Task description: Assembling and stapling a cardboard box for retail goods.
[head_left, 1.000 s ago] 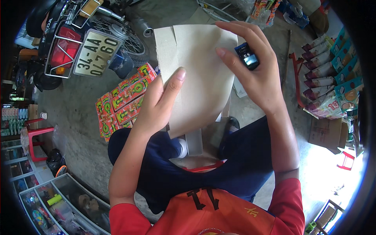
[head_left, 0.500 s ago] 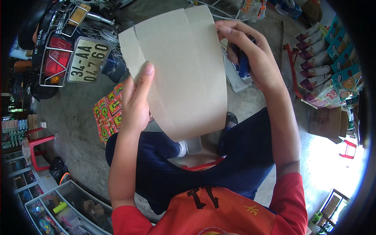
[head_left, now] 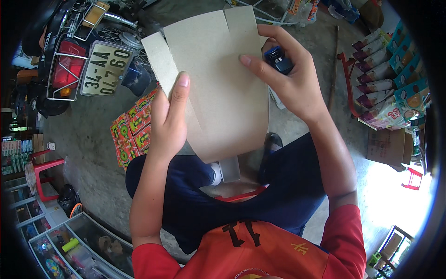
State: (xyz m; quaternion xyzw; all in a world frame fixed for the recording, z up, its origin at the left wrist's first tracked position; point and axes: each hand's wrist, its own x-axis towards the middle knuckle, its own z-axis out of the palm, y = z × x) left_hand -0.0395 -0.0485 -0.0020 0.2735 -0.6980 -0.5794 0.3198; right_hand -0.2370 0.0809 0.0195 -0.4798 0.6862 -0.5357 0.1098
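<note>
A greyish-beige cardboard sheet (head_left: pixel 223 88) is held up in front of me, tilted and slightly curved. Slits cut its far edge near both corners, and the strip along its left side is creased. My left hand (head_left: pixel 169 123) grips this left side, thumb on top and fingers hidden beneath. At the upper right, my right hand (head_left: pixel 295 72) has its thumb over the sheet and its index finger at the edge. Tucked inside the same hand is a small blue-and-black tool (head_left: pixel 278 60), seemingly a mini stapler, mostly covered by the fingers.
Red patterned packs (head_left: pixel 130 132) lie on the floor at left, near a parked motorbike (head_left: pixel 69 69). Packaged goods (head_left: pixel 385 88) stand on a red rack at right, above a cardboard box (head_left: pixel 388 146). A glass display case (head_left: pixel 79 246) is at lower left.
My right thumb has moved left onto the sheet, and the hand has turned so the blue-and-black tool shows more. The left strip now angles away from the sheet's main panel.
</note>
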